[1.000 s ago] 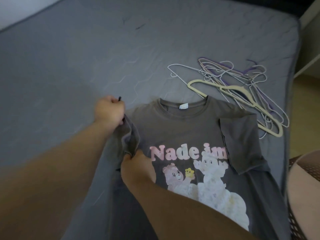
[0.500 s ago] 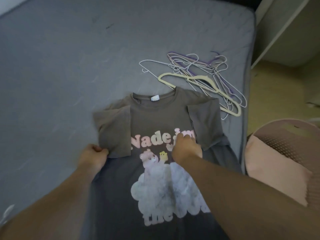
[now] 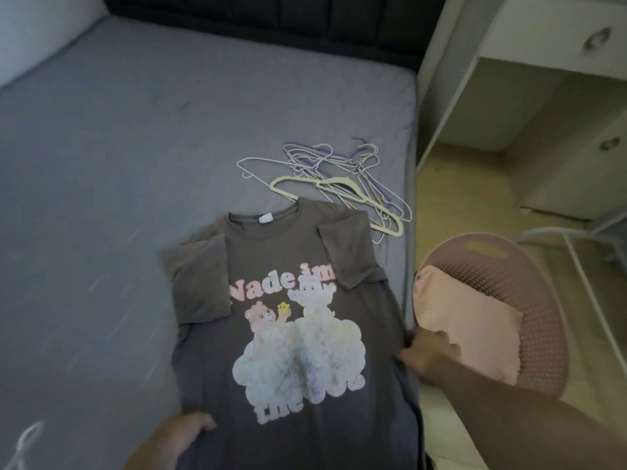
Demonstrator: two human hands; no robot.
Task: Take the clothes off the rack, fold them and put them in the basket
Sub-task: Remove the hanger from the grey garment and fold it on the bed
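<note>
The grey graphic T-shirt [image 3: 288,252] lies face up on the mattress [image 3: 101,164], both sleeves folded in. The right hand [image 3: 429,354] grips its right side edge. The left hand [image 3: 183,435], blurred, seems to clutch the lower left edge. Hangers [image 3: 339,184] lie past the collar, and the pink basket [image 3: 549,334] stands beside the bed.

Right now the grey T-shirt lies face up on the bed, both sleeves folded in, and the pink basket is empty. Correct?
Not empty: the head view shows a pink folded cloth in the pink basket. The grey T-shirt does lie face up on the bed, both sleeves folded in.
</note>
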